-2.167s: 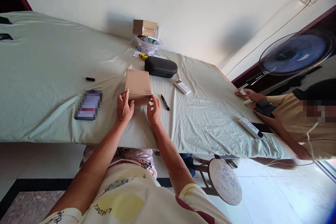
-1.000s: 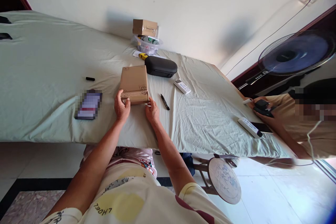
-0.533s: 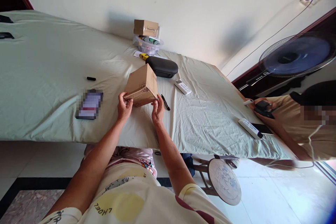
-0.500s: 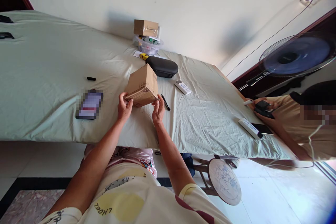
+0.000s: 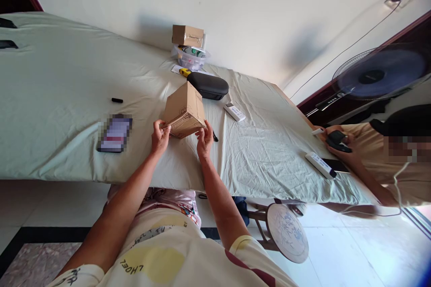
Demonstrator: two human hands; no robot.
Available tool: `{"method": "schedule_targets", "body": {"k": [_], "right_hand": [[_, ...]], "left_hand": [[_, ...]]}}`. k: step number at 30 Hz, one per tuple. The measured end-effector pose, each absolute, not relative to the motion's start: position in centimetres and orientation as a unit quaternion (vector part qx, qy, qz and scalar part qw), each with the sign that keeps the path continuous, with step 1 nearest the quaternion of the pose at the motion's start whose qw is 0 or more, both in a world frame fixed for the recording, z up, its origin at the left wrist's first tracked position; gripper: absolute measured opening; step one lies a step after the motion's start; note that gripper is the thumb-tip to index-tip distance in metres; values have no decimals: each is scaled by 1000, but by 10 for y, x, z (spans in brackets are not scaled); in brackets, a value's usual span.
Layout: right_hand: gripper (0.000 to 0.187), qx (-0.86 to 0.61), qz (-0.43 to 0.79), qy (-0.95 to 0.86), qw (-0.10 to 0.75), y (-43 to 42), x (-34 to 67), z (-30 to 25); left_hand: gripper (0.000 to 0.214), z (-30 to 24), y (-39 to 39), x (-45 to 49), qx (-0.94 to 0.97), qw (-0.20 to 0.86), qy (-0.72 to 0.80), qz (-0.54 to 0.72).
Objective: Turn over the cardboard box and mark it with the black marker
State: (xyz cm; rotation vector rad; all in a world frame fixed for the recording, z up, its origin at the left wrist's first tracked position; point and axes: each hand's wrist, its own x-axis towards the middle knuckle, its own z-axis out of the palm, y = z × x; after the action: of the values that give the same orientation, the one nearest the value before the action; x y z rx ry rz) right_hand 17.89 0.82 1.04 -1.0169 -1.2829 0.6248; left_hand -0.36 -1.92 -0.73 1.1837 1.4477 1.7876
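Note:
A small brown cardboard box [image 5: 184, 108] is held tilted on one corner above the pale green cloth of the table [image 5: 60, 76]. My left hand [image 5: 159, 136] pinches its near left corner, fingers closed on the cardboard. At the near right edge my right hand [image 5: 204, 138] grips the box with thumb and fingers. A black pen [image 5: 214, 135] lies just behind my right hand, mostly hidden by it.
A phone [image 5: 115, 133] lies left of my hands. Behind the box are a black case [image 5: 208, 85], a white remote [image 5: 235, 111], a plastic tub [image 5: 191, 57] and a second box [image 5: 187, 35]. Another person [image 5: 387, 152] sits at right holding a dark device; a fan [image 5: 377, 74] and stool [image 5: 288, 238] stand nearby.
The box was lying flat on the cloth; both hands have lifted and turned it up onto a corner. The other person's hands have shifted a little at the right.

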Motion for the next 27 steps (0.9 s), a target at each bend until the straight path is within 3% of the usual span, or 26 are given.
{"method": "schedule_targets", "body": {"k": [5,13,19,27], "right_hand": [[61,-444,310,-591,598,11,176,5],[45,-456,336,-663,489,8,172,-5],[41,-456,332,-670,482,4,172,0],[44,-496,299,-647,497,4,177,7]], "left_hand": [[58,-9,-17,-4,435,292,526,669],[52,-12,-15,-5,420,322,513,676],[49,-12,-16,-5,420,315,526,670],[25,-11,-19,-10,517,97,643,556]]}}
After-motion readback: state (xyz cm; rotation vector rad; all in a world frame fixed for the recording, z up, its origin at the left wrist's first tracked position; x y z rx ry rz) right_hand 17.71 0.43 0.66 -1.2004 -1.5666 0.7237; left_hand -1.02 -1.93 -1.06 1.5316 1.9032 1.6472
